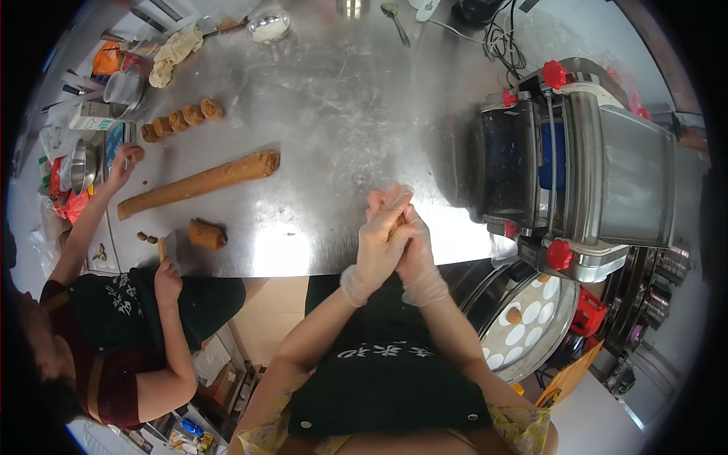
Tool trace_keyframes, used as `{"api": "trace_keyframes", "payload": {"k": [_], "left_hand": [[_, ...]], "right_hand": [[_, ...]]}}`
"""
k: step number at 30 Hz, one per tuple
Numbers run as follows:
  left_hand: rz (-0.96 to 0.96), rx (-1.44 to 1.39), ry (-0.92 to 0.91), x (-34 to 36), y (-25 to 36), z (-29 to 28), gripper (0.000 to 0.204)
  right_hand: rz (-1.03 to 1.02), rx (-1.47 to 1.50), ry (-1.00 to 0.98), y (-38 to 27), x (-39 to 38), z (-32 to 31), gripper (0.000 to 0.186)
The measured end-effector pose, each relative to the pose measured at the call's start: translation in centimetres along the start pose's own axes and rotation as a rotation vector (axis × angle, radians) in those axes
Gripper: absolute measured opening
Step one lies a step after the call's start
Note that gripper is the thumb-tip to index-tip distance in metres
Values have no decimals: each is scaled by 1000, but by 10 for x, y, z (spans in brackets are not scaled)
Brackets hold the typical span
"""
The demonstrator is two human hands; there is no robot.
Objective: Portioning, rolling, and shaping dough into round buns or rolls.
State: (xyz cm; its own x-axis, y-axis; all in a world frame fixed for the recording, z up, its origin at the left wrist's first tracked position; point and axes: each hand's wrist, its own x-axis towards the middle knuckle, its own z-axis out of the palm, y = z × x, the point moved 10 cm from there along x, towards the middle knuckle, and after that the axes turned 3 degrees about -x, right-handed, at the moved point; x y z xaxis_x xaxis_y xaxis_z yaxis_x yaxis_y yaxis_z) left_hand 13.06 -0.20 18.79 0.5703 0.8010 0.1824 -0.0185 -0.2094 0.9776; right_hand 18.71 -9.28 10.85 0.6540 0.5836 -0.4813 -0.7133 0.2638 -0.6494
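Note:
In front of me, over the near edge of the steel table (334, 114), both my hands are pressed together in clear plastic gloves. My left hand (377, 246) and my right hand (413, 244) close palm to palm around a small piece of brown dough (396, 224). Only a sliver of it shows between the fingers. To the left lies a long brown dough roll (201, 182), with a short thick dough chunk (207, 234) nearer the edge. Behind the roll, several cut dough pieces (183, 119) stand in a row.
At the left, a co-worker's hand (123, 163) holds a dough piece by a scale; their other hand (167, 282) grips a scraper. A roller machine (576, 167) with red knobs stands right. Below it, a round tray (561, 318) carries white paper discs. A spoon (397, 25) lies at the back.

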Motion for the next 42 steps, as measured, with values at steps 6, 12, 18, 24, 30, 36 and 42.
{"api": "trace_keyframes", "payload": {"k": [6,12,18,24,30,36,42], "left_hand": [[-451,-423,-642,-19,-41,31,100],[-131,-26,-404,-24,-43,22,81],[249,444,-300,14,23,12,70],[-55,-96,-13,2,3,8,26],[98,281,-357,8,6,25,81],[-67,-118,17,4,4,19,26],[168,455,-490,-6,-8,30,102]], "right_hand": [[555,4,-350,19,-7,35,64],[7,-15,-8,0,-8,30,64],[474,-45,-313,8,0,24,65],[109,77,-98,-6,-1,24,67],[509,-12,-320,-2,8,21,62],[413,193,-279,17,1,26,68],[344,-36,-329,2,-4,22,68]]}}
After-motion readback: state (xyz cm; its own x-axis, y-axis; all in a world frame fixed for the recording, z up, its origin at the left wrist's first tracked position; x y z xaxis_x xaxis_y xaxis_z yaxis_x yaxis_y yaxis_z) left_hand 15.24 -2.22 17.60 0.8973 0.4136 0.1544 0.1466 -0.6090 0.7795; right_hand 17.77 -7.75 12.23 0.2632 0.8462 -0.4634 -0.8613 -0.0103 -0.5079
